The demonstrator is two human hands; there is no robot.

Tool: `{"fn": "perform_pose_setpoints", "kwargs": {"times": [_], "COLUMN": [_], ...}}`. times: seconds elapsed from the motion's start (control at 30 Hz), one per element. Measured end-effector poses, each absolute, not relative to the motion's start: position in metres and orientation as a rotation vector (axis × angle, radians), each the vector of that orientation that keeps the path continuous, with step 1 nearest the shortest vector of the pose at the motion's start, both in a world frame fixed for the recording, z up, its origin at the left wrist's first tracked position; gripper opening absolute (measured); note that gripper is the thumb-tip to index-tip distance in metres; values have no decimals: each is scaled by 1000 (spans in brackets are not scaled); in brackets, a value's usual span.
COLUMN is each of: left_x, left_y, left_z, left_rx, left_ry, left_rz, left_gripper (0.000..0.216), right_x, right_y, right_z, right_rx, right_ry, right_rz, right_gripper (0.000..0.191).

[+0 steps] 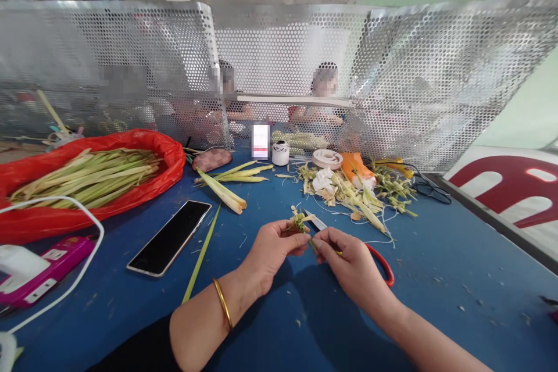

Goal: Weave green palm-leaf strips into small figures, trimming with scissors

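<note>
Between the thumb and fingers of my left hand (271,250) is a small woven piece of green and pale leaf strips (299,221). My right hand (349,258) pinches the lower, stem-like end of that same piece, close to the left fingertips. A pair of scissors with a red handle (386,270) shows behind my right hand, blades pointing up and left; the hand hides its middle. One long green leaf strip (203,261) lies on the blue table (261,325) beside my left forearm.
A red plastic bag (172,154) of long leaves is at left, near a black-screened phone (172,238) and a magenta power strip (52,267). Leaf scraps (361,200), a tape roll (328,158) and a thread spool (280,154) lie toward the back. A perforated metal screen (279,40) stands behind.
</note>
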State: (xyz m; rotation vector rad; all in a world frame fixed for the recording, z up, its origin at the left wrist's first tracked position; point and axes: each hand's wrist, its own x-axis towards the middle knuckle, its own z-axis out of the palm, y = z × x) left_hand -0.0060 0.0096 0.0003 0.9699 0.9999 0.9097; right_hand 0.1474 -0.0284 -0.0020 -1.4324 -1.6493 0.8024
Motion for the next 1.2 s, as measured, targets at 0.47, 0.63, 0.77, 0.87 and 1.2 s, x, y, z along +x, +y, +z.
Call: {"fn": "perform_pose_setpoints", "kwargs": {"times": [0.47, 0.63, 0.77, 0.87, 1.2], "left_x": [-8, -7, -7, -7, -9], "left_y": [9, 9, 8, 7, 9], "left_z": [1, 0, -2, -2, -3], "left_rx": [1012, 959, 894, 870, 913], "left_ry": [957, 962, 967, 992, 1017], "left_rz": [843, 838, 813, 813, 739], "left_gripper": [23, 24, 28, 29, 26], "right_x": [148, 146, 144, 144, 148], "right_y": [-29, -29, -29, -30, -29], "right_z": [-4, -4, -6, -8, -9], "right_rx": [-1447, -1462, -1475, -1459, -1445], "right_ry": [-1685, -1651, -1702, -1769, -1949], "right_rz": [655, 675, 630, 564, 291], "right_gripper": [23, 25, 23, 22, 19]}}
